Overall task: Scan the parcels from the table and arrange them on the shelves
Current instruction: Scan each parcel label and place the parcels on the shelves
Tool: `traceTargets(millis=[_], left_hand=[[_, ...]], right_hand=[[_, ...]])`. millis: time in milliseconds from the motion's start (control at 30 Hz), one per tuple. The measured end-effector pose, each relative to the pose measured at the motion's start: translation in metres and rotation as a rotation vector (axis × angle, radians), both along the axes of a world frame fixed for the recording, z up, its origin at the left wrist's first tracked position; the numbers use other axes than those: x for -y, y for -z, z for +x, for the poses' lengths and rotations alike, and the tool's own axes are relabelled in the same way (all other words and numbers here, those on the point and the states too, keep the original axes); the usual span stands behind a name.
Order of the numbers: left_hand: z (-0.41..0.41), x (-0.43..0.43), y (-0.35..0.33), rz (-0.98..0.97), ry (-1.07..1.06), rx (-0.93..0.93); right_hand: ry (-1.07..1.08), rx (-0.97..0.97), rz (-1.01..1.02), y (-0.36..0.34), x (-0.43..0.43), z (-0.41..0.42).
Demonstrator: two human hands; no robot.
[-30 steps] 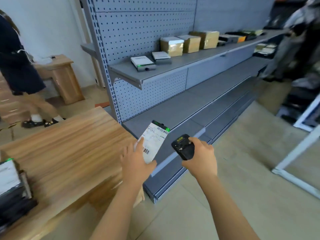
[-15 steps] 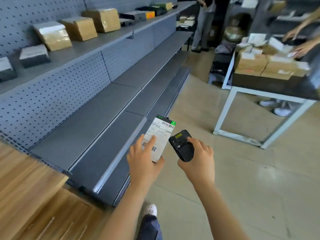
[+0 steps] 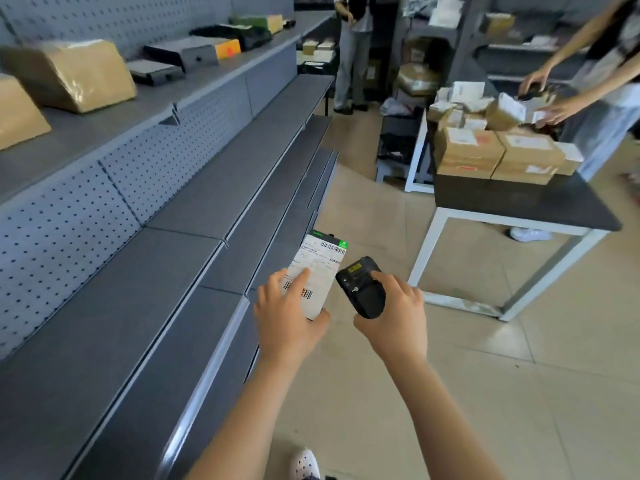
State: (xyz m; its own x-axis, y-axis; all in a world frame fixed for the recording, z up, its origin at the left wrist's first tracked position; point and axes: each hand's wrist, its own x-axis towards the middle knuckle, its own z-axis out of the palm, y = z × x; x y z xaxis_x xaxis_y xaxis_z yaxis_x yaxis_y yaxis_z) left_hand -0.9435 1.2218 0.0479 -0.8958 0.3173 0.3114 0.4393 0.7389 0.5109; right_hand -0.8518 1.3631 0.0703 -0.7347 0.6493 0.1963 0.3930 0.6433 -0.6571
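Here, your left grip point(image 3: 287, 317) pinches the flat black white-labelled parcel point(image 3: 320, 271) in mid-air by the grey metal shelves point(image 3: 194, 209), your right grip point(image 3: 394, 317) wrapped round the black handheld scanner point(image 3: 362, 289) just beside it; scanning appears in hand, and next comes choosing a shelf spot.

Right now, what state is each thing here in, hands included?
Left hand, grips the flat labelled parcel.
Flat labelled parcel, held up, label facing the camera, not yet shelved.
Right hand, grips the handheld scanner.
Handheld scanner, held close beside the parcel.
Upper shelf, carrying a row of parcels.
Black-topped table, stacked with cardboard boxes.
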Motion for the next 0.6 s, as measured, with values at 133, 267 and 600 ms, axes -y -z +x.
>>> traceTargets(millis=[133, 267, 600], left_hand=[[-0.071, -0.034, -0.008, -0.015, 0.031, -0.031], [-0.111, -0.077, -0.007, -0.001, 0.059, -0.033], [-0.264, -0.224, -0.018, 0.062, 0.006, -0.099]], right_hand=[[0.031, -0.035, -0.026, -0.001, -0.032, -0.063], [0.070, -0.023, -0.026, 0.000, -0.072, -0.103], [0.012, -0.102, -0.002, -0.007, -0.224, -0.264]])
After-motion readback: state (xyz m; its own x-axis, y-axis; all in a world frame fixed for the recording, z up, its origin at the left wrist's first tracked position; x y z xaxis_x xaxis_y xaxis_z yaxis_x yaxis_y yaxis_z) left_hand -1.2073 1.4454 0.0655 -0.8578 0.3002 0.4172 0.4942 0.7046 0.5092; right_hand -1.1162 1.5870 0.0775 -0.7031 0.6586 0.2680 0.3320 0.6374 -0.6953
